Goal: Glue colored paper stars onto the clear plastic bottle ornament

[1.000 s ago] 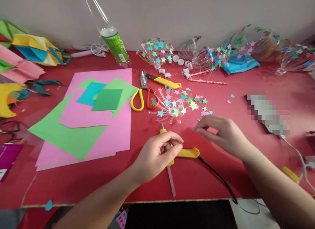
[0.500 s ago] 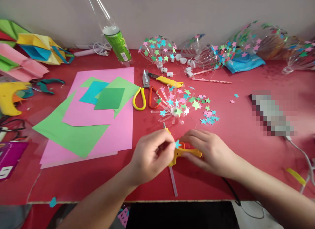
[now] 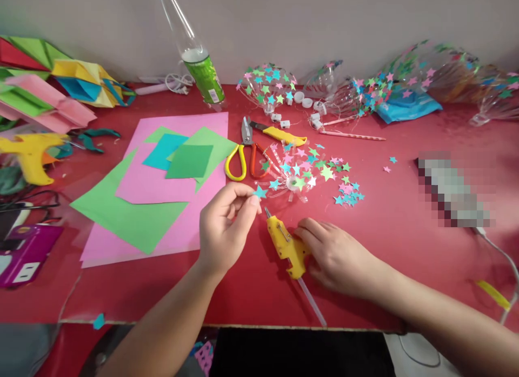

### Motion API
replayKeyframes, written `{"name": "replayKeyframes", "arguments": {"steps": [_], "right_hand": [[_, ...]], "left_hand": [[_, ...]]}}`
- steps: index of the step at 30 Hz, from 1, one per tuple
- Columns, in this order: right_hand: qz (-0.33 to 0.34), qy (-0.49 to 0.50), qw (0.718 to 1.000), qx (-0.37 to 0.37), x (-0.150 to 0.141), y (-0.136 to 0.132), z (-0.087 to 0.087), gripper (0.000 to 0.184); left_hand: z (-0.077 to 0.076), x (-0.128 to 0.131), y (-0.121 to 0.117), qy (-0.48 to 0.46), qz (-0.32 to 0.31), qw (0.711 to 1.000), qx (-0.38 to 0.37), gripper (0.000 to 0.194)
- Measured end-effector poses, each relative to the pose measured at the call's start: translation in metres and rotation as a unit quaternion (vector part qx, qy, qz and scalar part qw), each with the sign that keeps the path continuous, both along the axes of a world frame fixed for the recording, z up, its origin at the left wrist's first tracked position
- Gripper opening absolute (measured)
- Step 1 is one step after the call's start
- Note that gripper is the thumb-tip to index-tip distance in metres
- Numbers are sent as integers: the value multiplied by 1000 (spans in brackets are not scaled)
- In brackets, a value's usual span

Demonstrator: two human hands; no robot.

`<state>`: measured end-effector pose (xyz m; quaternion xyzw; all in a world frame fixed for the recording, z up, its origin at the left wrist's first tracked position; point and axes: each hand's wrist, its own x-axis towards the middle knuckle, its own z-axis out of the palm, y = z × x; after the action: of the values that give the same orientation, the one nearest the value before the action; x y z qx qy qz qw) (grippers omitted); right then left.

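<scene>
Blue star (image 3: 260,192) clamped between thumb and forefinger of left hand (image 3: 227,225), near tip of yellow glue gun (image 3: 284,244); right hand (image 3: 336,252) closed round its handle; beyond, star-dotted clear plastic (image 3: 292,183), cutters (image 3: 246,134), red table (image 3: 377,204)

Sm. blue star (image 3: 260,192) is pinched by its edge, held near nozzle (image 3: 267,212) tip. Yellow glue gun (image 3: 285,244) is gripped at handle (partly hidden) over red tbl. (image 3: 405,220), aimed fwd. & slightly L; translucent glue stick (image 3: 312,302) is seated in rear, w/ long end exposed.
</scene>
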<state>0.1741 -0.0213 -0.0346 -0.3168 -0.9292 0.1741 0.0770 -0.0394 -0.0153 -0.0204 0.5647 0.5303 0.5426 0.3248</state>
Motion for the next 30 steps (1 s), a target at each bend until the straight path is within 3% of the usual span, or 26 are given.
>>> {"name": "replayKeyframes", "arguments": {"steps": [3, 10, 16, 30], "right_hand": [[-6, 88, 995, -53, 6, 2, 8, 31], [-53, 259, 964, 11, 13, 8, 20, 17], [-78, 279, 957, -2, 15, 10, 23, 25], [-75, 272, 959, -17, 15, 13, 24, 30]], "left_hand": [[0, -2, 4, -8, 17, 1000, -5, 10], [1, 4, 2, 37, 2, 999, -20, 8], [0, 10, -2, 57, -36, 997, -32, 9], [-2, 10, -2, 27, -41, 998, -38, 9]]}}
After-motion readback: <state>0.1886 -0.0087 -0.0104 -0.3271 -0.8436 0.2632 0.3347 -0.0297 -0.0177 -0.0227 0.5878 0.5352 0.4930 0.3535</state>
